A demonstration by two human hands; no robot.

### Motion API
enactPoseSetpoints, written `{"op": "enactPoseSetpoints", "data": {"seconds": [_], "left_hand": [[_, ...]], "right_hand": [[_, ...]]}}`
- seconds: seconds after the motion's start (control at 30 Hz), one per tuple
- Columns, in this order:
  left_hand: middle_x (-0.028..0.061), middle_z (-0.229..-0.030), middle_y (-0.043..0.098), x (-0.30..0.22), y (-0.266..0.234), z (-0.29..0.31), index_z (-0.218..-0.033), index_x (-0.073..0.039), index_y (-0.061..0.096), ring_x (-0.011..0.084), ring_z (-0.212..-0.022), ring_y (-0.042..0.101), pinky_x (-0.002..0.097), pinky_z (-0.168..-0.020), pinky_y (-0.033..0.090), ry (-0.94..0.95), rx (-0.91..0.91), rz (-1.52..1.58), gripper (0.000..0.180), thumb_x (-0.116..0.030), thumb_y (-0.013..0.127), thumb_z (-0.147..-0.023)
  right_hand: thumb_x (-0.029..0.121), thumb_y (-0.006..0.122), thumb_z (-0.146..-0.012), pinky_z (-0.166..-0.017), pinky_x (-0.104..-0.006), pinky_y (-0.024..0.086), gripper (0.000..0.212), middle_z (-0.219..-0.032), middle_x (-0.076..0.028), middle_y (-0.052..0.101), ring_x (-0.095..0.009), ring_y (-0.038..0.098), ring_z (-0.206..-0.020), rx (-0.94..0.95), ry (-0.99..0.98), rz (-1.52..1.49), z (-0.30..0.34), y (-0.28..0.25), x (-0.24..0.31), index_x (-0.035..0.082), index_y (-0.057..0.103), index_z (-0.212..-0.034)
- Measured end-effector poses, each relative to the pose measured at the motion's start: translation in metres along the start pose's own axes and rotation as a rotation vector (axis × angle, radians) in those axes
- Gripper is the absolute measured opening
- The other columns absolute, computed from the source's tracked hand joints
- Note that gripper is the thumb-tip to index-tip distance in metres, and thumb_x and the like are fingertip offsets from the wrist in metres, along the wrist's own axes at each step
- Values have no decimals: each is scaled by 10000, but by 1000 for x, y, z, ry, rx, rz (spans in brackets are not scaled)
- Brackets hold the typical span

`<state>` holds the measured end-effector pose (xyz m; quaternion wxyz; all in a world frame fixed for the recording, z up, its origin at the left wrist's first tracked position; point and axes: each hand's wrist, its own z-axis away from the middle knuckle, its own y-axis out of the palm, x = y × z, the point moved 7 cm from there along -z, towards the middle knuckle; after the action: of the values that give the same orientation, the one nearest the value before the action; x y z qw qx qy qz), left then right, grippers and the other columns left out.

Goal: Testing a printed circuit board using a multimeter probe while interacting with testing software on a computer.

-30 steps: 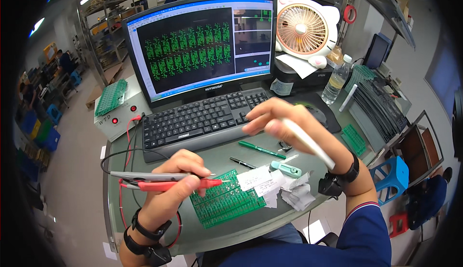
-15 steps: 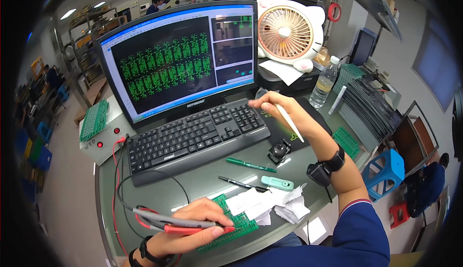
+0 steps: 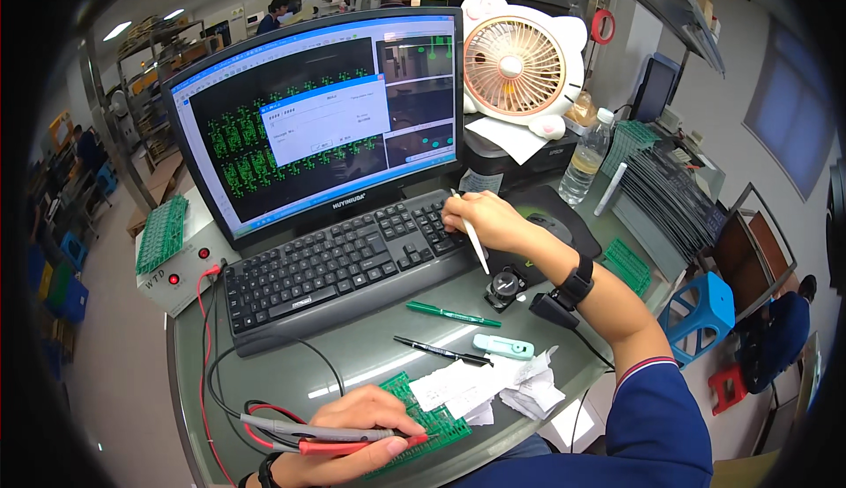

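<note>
My left hand (image 3: 370, 417), low in the view, is closed around two test probes, a red probe (image 3: 330, 447) and a grey probe (image 3: 304, 426). Their tips point at a green circuit board (image 3: 454, 428) lying under the hand near the table's front edge; I cannot tell whether they touch it. Crumpled white paper slips (image 3: 458, 384) cover part of the board. Over the number pad of a black keyboard (image 3: 330, 268), my right hand (image 3: 493, 221) has its fingers bent down on the keys. A slim white pen-like stick (image 3: 477, 246) is tucked in that hand.
A monitor (image 3: 352, 203) with a dialog box stands behind the keyboard. Nearby lie a green pen (image 3: 454, 314), a black pen (image 3: 441, 351) and a mint-coloured tool (image 3: 503, 346). A fan (image 3: 515, 65), a water bottle (image 3: 583, 166) and stacked black trays (image 3: 665, 193) stand at the back and right.
My right hand has come down from above the mouse pad onto the number pad, the white stick still in it. A dialog box has opened on the monitor. My left hand stays on the board.
</note>
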<state>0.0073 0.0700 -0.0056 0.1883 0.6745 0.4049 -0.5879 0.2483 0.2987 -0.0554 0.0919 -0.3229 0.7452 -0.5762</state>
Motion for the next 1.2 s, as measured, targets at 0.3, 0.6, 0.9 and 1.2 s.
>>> {"op": "enactPoseSetpoints", "data": {"seconds": [0.3,0.6,0.9,1.2], "left_hand": [[108,-939,651,-2,3,0,-961,-1,711,197,-890,586,326,-799,456,31,13,-11,165,-108,645,-853],[108,-942,650,2,0,0,-963,-3,711,194,-890,587,321,-800,455,-5,-4,-3,162,-104,636,-862],[107,-962,658,-2,-1,1,-989,-4,702,208,-914,592,331,-835,455,14,4,-36,168,-100,631,-870],[99,-1038,629,0,4,6,-1058,-12,660,213,-995,586,322,-870,460,132,123,1,187,-146,598,-945]], "right_hand": [[277,551,-938,-732,-448,450,175,-784,-82,640,-295,623,-839,-91,-58,23,-13,-2,-3,106,570,-910],[284,552,-939,-716,-487,467,208,-731,-110,636,-342,630,-790,-165,-24,53,-12,-14,-13,87,566,-875],[308,552,-946,-749,-441,457,189,-841,-94,642,-302,620,-868,20,-52,55,-24,3,9,124,593,-947],[269,564,-939,-718,-441,494,165,-794,-68,667,-308,642,-800,-3,-155,-105,-12,-13,35,117,623,-957]]}}
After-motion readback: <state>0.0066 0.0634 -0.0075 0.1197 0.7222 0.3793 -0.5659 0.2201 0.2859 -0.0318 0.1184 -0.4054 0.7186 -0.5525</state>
